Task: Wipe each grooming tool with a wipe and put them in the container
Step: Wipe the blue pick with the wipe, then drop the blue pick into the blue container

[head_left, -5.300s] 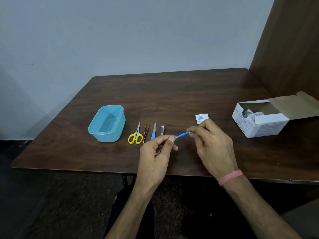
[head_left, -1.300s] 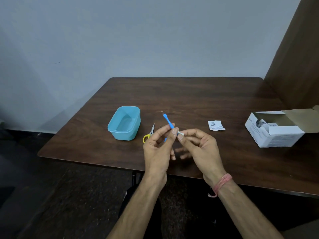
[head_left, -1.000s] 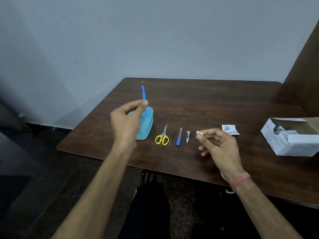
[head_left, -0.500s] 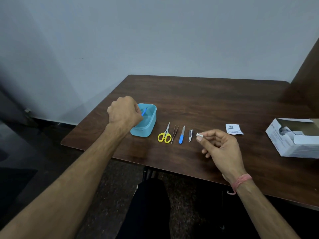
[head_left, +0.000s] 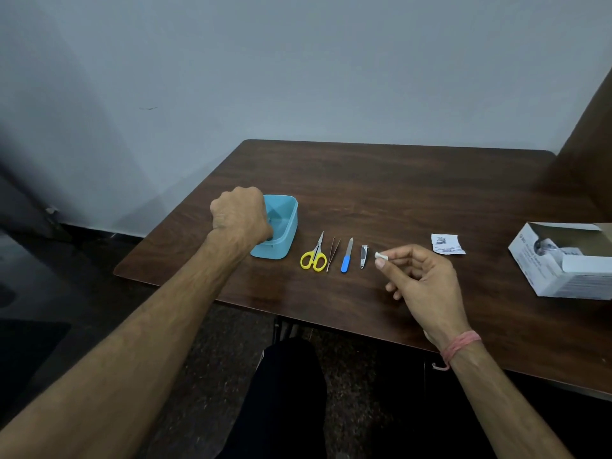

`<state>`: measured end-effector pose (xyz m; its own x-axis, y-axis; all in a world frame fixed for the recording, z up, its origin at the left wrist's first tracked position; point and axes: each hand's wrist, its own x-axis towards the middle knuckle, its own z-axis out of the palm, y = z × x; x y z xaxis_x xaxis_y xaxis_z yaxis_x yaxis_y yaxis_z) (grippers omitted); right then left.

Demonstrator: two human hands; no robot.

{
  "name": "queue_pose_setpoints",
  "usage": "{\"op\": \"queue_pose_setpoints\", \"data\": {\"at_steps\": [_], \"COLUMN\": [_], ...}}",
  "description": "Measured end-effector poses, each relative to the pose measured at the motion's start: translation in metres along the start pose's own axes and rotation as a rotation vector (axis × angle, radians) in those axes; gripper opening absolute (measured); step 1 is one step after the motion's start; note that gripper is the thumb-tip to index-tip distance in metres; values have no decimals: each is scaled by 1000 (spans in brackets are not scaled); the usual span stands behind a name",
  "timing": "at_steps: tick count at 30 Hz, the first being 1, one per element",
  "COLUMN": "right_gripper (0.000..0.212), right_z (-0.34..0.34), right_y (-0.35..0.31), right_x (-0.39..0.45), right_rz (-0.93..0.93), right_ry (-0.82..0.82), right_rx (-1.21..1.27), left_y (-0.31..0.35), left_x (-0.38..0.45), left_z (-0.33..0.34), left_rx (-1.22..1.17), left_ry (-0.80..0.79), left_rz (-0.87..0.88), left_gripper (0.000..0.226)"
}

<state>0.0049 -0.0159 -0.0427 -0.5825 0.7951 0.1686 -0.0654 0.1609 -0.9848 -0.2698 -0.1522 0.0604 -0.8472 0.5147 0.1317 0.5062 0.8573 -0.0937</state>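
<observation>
Left hand (head_left: 241,216) fingers hidden inside blue container (head_left: 284,226); any held tool unseen. White box (head_left: 563,270) cut off at right edge. Sachet (head_left: 447,244) print too small.

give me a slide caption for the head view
Left hand reaches into blue container; right hand pinches wipe.

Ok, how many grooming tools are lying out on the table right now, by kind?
Scissors: 1
Tweezers: 1
Nail file: 1
Nail clipper: 1
Total: 4
The left hand hides part of the container, so nothing inside is counted.
</observation>
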Motion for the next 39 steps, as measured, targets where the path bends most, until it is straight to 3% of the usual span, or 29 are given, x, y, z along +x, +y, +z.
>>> {"op": "queue_pose_setpoints", "data": {"at_steps": [4,9,12,15,22,28,31,36,39], "right_gripper": [8,9,11,11,14,10,13,14,13], "right_z": [0,0,-3,-5,-5,-33,-46,-46,-42], "right_y": [0,1,2,4,-2,-6,-7,-10,-10], "right_x": [1,1,1,1,-2,-2,-2,-4,-7], "right_rz": [0,-14,-17,-9,19,19,-7,-47,-80], "right_ry": [11,49,96,117,136,165,136,69,99], "right_rx": [15,28,73,103,148,80,-12,-120,-155], "left_y": [-8,20,56,85,118,127,131,139,139], "left_x": [-12,-84,-119,-125,-108,-113,-124,-141,-146], "left_z": [-8,-14,6,22,31,27,31,51,56], "left_rx": [-176,-624,-710,-663,-455,-422,-622,-1113,-1259], "left_ry": [146,357,220,81,25,93,124,-97,-123], "left_rz": [8,149,261,248,184,282,277,266,263], "left_gripper": [11,16,17,23,29,24,23,16,12]}}
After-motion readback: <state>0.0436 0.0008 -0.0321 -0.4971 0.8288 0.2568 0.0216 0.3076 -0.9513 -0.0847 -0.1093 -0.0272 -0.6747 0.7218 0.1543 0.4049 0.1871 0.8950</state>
